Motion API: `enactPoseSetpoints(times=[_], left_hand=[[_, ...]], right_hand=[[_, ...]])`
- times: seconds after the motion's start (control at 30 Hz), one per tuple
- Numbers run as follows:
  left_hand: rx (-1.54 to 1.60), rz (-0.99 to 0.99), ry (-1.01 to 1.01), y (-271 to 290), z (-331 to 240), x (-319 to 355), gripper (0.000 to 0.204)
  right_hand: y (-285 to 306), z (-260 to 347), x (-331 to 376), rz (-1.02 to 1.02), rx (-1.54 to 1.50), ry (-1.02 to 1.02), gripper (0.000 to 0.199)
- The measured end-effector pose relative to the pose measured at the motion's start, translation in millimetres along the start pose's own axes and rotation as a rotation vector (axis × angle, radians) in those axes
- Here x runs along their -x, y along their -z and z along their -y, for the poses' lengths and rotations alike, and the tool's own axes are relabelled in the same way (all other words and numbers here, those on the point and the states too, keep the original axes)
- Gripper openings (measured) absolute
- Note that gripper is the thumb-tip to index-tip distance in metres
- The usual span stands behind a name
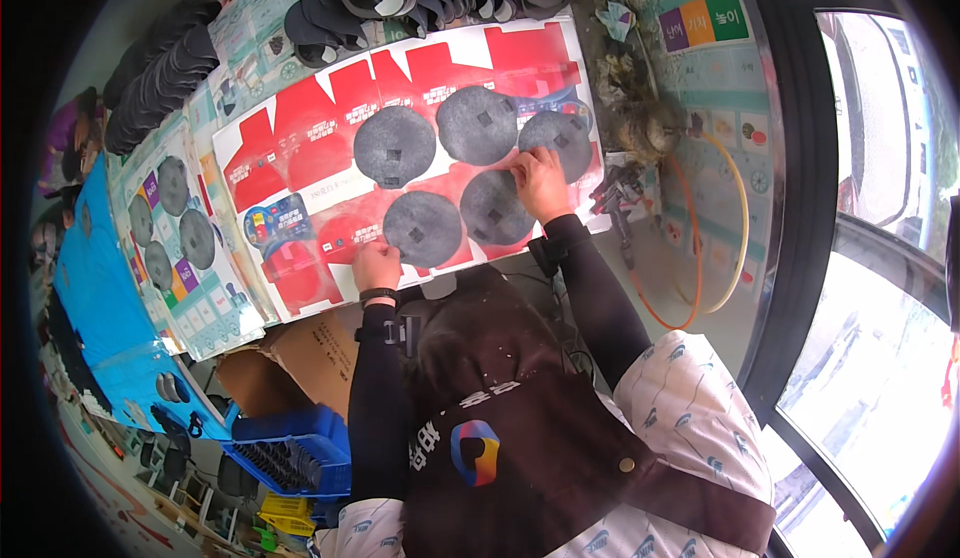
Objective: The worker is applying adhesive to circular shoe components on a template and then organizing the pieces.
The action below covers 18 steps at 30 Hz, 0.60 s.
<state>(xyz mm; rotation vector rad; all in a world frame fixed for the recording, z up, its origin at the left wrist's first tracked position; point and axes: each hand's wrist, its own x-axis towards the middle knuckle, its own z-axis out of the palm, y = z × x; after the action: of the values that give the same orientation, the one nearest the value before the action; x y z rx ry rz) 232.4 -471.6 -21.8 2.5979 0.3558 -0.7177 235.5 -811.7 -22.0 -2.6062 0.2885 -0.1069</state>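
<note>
Red flattened carton blank (330, 128), die-cut with tabs along its far edge, glossy print, lies flat on the bench. Six dark grey discs sit on it in two rows of three: matte, slightly rough-looking, round, some with a small darker square near the middle.

Left hand (376, 265) rests at the near edge of the red sheet, fingers curled down onto the sheet just beside the near-left disc (423, 228). Can't tell whether it pinches the disc rim or only presses the card.

Right hand (541, 182) lies palm down, fingers spread, between the near-right disc (492, 208) and the far-right disc (553, 140), fingertips touching the edge of the far-right one. Not clenched; no clear grasp, looks like pressing or sliding.

Both forearms in black sleeves; a black strap with a small box sits on each wrist. Dark brown apron (520, 438) over a pale patterned shirt fills the lower middle and hides the bench's near edge.

Left of the red sheet: a pale printed sheet (185, 248) carrying more grey discs, partly overlapped. Far edge: rows of stacked black curved pieces (160, 73), shape hard to read at the fisheye rim. Right: thin orange hoop (692, 258) and a yellow one against it. Lower left: blue plastic crate (295, 453) holding dark parts, and a brown cardboard box (310, 353), both partly cut off by the apron.
</note>
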Motion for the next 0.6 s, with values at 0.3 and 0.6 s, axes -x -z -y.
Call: enactPoseSetpoints(times=[0.3,0.6], left_hand=[[-0.003,-0.027,-0.028,-7.4,12.0,-2.7,0.025],[0.051,-0.024,-0.023,-1.1,3.1,-1.2,0.022]], right_hand=[[-0.1,10.5,-2.1,0.057,0.061,0.040,0.007],[-3.8,4.2,-14.8,0.164,0.165,0.095,0.008]])
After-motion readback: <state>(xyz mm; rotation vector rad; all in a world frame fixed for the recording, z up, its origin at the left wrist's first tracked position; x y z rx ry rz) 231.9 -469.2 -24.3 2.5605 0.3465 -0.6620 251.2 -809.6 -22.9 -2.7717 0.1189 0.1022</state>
